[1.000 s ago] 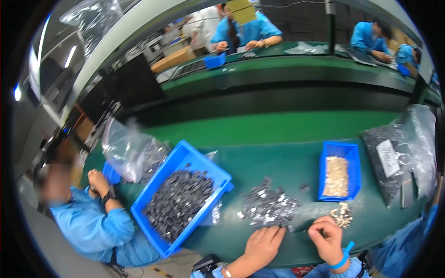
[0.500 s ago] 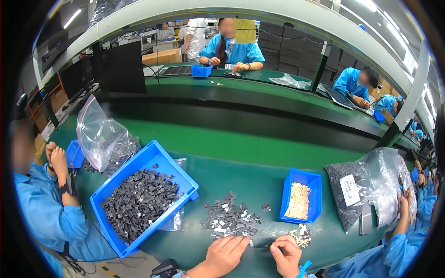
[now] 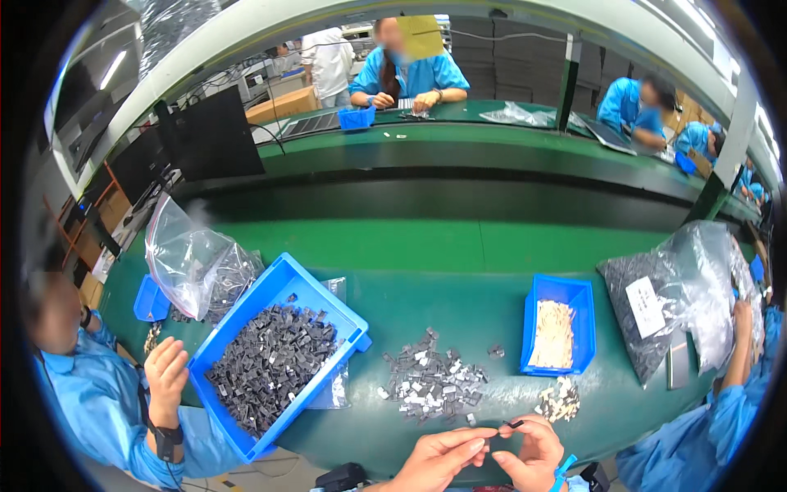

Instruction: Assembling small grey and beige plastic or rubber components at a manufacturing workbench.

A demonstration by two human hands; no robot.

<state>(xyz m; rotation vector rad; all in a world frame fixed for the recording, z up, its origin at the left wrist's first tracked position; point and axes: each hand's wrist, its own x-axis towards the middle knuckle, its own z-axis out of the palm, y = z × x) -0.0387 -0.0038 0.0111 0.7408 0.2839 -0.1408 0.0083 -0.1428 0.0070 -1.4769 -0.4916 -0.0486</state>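
Observation:
My left hand point(image 3: 439, 461) and my right hand point(image 3: 538, 456) meet at the fingertips, just above the near part of the table. The right fingers hold a small black plastic part point(image 3: 515, 424). My left thumb and forefinger are pinched together right beside it; anything between them is too small to make out. A loose pile of small black and grey plastic parts point(image 3: 434, 379) lies just beyond my left hand. Beyond my right hand is a little heap of cream and dark pieces point(image 3: 559, 402), in front of a small blue bin point(image 3: 584, 344) holding flat cream pieces point(image 3: 552, 334).
A large blue bin point(image 3: 354, 326) of black parts stands tilted at left. Behind it lies a clear plastic bag point(image 3: 184, 258); another bag of dark parts point(image 3: 635, 316) rests at right. Co-workers sit at both sides, one hand point(image 3: 166, 373) close to the large bin.
My left hand has left the pile's near edge and joined my right at the fingertips. The co-worker's hand at left has moved towards the large bin. The whole view has shifted slightly.

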